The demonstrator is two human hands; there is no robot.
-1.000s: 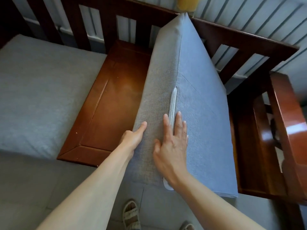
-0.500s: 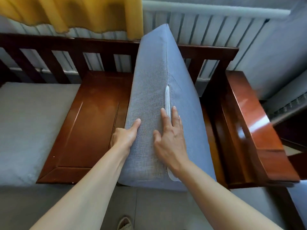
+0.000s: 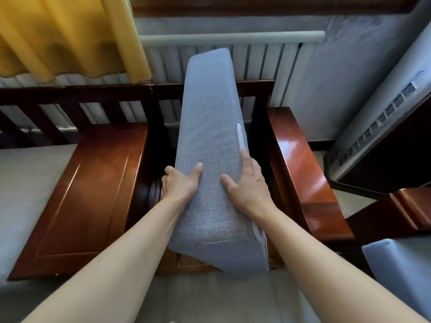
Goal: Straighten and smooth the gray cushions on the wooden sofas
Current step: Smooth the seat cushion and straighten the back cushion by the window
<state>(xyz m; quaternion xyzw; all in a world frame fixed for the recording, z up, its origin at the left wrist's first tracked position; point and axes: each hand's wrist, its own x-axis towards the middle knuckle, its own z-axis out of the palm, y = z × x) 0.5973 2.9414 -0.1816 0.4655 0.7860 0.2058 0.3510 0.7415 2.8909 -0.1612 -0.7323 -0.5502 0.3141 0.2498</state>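
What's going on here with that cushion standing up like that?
A person is holding a gray seat cushion up on its edge over the seat of a wooden sofa. The left hand grips its left side with the thumb on the top face, and the right hand holds the right side by the zipper. The cushion is not yet laid flat.

A gray cushion stands on edge in the seat of a wooden sofa, tilted up toward the slatted backrest, its narrow side facing the camera. The left hand grips its left edge, thumb on the facing side and fingers wrapped behind. The right hand holds the right edge beside a pale zipper. A built-in wooden tabletop lies just left, with another gray cushion beyond. A yellow curtain hangs above.
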